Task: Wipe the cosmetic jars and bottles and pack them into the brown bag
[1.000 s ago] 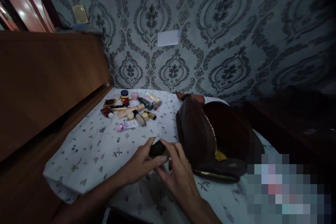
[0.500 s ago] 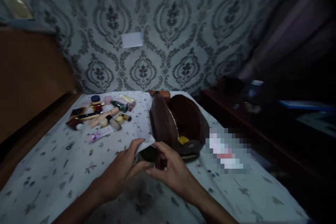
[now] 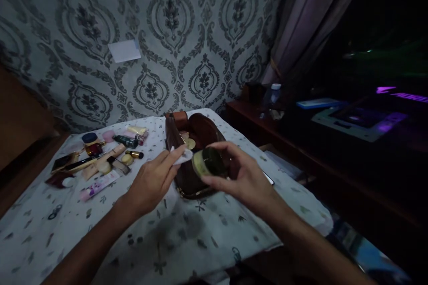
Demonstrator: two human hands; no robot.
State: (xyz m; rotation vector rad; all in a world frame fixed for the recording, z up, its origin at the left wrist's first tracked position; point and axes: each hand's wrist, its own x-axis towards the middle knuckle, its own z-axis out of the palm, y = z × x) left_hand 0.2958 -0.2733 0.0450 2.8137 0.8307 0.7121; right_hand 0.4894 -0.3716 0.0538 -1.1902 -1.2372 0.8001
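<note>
Right-hand grip (image 3: 249,178) is closed around one small jar (image 3: 204,162), which is held up, tipped on its side, in front of one brown bag (image 3: 191,181); fingers are laid over its top and the thumb is set beneath; one white tissue-like piece (image 3: 183,157) is pinched narrowly by the left-hand grip (image 3: 149,182), near the jar; on the cloth-covered tabletop (image 3: 217,231), to the left, cosmetics are gathered in one cluster, in which one navy-lidded pot (image 3: 89,137), one dark green bottle (image 3: 125,141), one purple-and-white tube (image 3: 99,185) and two small round pots (image 3: 127,159) can be counted; a strip of cloth is seen between cluster and bag, and a broader stretch between bag and near edge, which is cut by the frame at lower left and shown between the forearms; the far side is backed by one patterned wall (image 3: 172,13); one round yellowish item (image 3: 190,143) is glimpsed in the bag's opening, other contents being hard to make out; the tissue-like piece is partly covered by fingers; both forearms are cut off below; the far right is lost in darkness.
</note>
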